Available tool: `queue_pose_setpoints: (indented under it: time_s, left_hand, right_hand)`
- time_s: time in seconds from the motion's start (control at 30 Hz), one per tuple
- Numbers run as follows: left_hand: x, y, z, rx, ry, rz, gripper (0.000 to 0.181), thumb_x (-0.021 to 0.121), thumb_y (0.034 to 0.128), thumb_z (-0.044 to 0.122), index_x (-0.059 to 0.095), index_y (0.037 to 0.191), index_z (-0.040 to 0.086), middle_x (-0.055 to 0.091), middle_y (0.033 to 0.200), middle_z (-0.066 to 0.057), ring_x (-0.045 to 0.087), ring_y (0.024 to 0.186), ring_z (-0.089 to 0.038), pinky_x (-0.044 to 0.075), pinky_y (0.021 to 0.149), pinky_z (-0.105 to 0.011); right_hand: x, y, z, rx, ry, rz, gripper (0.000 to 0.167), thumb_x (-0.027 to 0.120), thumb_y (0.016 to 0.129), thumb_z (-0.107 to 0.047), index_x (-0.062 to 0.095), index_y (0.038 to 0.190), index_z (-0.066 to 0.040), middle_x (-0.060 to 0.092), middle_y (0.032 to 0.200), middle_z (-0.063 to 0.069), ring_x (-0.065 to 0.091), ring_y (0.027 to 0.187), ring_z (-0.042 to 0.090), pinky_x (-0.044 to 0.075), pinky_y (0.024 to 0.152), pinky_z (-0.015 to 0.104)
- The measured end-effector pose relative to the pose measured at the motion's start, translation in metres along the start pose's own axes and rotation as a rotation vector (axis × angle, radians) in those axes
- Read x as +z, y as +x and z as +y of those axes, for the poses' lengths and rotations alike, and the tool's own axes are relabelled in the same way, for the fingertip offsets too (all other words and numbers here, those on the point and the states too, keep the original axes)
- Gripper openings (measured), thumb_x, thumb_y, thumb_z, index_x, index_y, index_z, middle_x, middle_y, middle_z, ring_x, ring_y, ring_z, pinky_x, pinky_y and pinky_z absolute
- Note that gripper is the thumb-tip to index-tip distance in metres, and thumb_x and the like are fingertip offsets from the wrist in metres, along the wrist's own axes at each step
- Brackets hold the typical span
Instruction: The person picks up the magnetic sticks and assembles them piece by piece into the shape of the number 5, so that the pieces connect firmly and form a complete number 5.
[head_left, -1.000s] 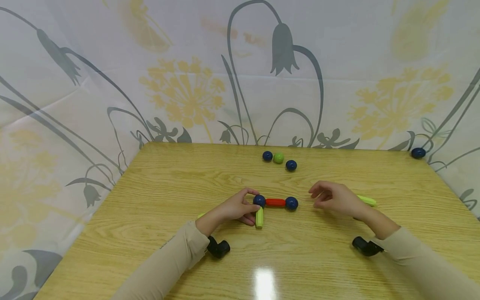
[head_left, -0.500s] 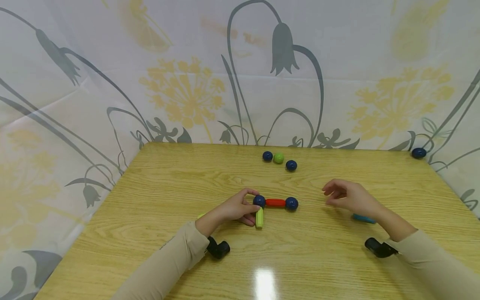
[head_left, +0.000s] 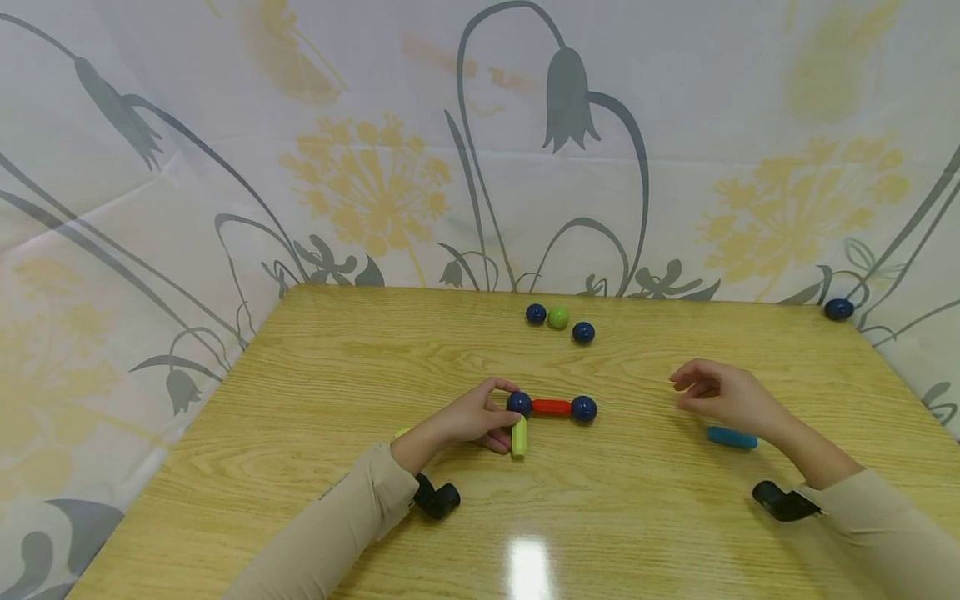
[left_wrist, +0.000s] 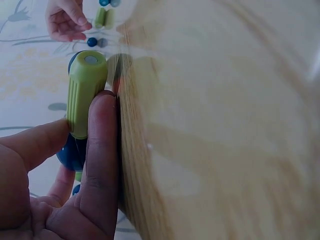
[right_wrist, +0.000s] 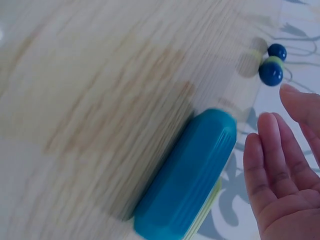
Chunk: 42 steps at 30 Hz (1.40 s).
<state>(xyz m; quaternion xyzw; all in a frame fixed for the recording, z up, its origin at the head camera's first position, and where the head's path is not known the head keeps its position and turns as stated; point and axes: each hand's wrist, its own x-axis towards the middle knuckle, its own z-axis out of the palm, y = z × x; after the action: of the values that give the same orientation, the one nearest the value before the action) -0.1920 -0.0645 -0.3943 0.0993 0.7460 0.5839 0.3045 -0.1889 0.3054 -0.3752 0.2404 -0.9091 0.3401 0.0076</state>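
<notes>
My left hand [head_left: 468,414] pinches the dark blue ball [head_left: 519,404] at the left end of a red rod [head_left: 552,407]. A second blue ball [head_left: 583,408] is on the rod's right end. From the pinched ball a yellow-green rod [head_left: 519,437] points toward me; in the left wrist view this rod [left_wrist: 85,95] lies between thumb and finger. My right hand [head_left: 731,398] hovers with loosely bent fingers and nothing in them. Just below it lies a blue rod [head_left: 732,437], and in the right wrist view the blue rod [right_wrist: 187,175] partly covers a yellow-green one [right_wrist: 205,212].
Toward the back of the wooden table [head_left: 375,333] sit two blue balls [head_left: 536,314] [head_left: 583,332] and a green ball [head_left: 558,317]. Another blue ball [head_left: 838,309] is at the far right corner. A yellow-green piece [head_left: 402,432] shows partly behind my left wrist.
My right hand has moved right, away from the joined pieces, and the blue rod beneath it has come into sight. My left hand has kept its place and its pinch.
</notes>
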Motion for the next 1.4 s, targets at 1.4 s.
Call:
queue_pose_setpoints:
  time_s: [1.4]
  left_hand:
    - [0.000, -0.002, 0.000, -0.001, -0.014, 0.003, 0.044, 0.055, 0.0945, 0.007, 0.036, 0.135, 0.008, 0.061, 0.084, -0.016, 0.062, 0.059, -0.019, 0.056, 0.060, -0.035]
  right_hand:
    - [-0.044, -0.013, 0.055, 0.181, -0.128, 0.062, 0.030, 0.067, 0.087, -0.009, 0.058, 0.111, 0.007, 0.062, 0.097, 0.021, 0.052, 0.074, -0.008, 0.049, 0.060, 0.021]
